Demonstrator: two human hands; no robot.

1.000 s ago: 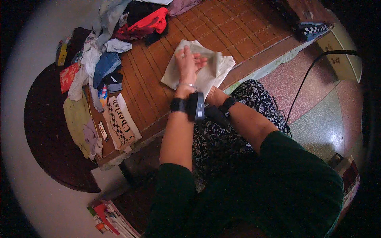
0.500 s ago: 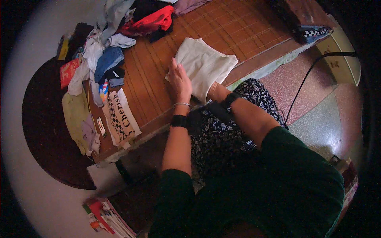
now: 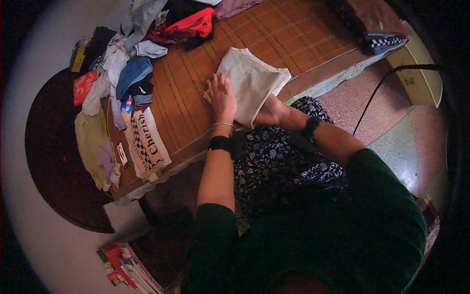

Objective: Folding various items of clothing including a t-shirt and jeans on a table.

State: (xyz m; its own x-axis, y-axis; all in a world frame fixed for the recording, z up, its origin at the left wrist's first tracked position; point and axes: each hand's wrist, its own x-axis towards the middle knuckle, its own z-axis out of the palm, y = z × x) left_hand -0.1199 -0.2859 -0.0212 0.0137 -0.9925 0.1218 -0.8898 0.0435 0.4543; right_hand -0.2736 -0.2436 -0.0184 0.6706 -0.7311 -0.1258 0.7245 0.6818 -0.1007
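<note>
A cream-white piece of cloth (image 3: 255, 81), which looks like a small folded garment, lies near the front edge of the brown mat. My left hand (image 3: 223, 97) rests on its left edge, fingers spread and fairly flat. At the cloth's near right side is my right hand (image 3: 270, 110), its fingers hidden in or under a fold, so their grip cannot be made out.
A heap of mixed clothes (image 3: 132, 73) lies at the far left, with a red garment (image 3: 188, 27) beyond. A printed cloth strip (image 3: 147, 142) lies left of my hands on the mat-covered surface (image 3: 181, 105). A black cable (image 3: 374, 98) hangs at right.
My right hand has drawn back a little to the right, showing more of its back. My left hand's fingers have spread and settled on the cloth, whose right part has folded slightly.
</note>
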